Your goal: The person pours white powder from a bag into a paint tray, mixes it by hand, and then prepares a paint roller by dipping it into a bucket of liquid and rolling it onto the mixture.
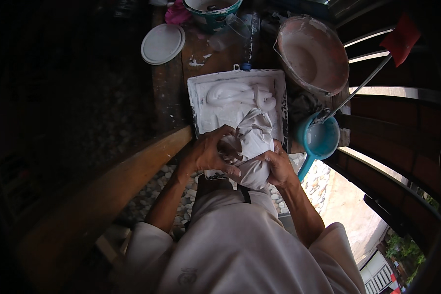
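A crumpled whitish bundle (255,139), a bag or a cloth, is held between my two hands over the near part of a tray. My left hand (213,152) curls around its left side, thumb low and fingers above. On the right side, my right hand (278,164) grips it with the thumb pressed on top. The inside of the bundle is hidden. Beneath and beyond lies a white, paint-smeared tray (215,120). Thick white paste (230,93) sits in ropes and folds in the tray's far half.
A paint-stained bucket (306,54) lies tilted at the far right. Below it is a blue dipper (323,139). A white lid (162,44), a clear bottle (252,36) and a green tub (213,19) are on the wooden table (169,90). Slats run along the right.
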`<state>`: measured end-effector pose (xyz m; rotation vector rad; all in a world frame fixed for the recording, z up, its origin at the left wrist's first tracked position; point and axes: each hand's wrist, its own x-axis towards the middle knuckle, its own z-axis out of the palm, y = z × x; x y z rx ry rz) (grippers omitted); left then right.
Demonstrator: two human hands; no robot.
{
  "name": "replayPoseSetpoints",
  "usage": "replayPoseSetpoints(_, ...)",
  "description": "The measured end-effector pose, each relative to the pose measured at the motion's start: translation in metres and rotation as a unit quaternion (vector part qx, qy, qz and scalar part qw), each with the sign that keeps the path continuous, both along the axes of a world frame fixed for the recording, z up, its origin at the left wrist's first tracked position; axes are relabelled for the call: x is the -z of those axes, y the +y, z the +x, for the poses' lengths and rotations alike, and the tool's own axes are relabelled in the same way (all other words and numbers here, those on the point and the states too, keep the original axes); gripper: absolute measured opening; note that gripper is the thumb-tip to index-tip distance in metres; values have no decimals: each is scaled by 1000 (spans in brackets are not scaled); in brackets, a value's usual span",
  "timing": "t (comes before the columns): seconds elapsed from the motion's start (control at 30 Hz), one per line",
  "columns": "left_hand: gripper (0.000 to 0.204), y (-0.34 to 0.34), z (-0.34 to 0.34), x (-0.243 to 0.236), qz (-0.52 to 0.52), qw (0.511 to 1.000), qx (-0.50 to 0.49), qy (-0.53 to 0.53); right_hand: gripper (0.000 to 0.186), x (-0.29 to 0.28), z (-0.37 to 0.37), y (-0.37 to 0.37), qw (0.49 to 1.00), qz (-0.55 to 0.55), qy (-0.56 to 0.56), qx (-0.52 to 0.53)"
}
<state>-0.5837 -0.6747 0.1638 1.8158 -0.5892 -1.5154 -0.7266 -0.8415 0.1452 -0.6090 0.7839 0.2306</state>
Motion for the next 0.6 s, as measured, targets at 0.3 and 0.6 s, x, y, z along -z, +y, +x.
replayPoseSetpoints(0.3, 92, 14, -20, 42, -131, 975, -11, 180, 44, -1, 25, 2, 999, 41, -11, -22)
replayPoseSetpoints(0.6, 70, 60, -49, 97, -85, 817, -289, 492, 22, -5, 66, -1, 970, 239, 22, 23)
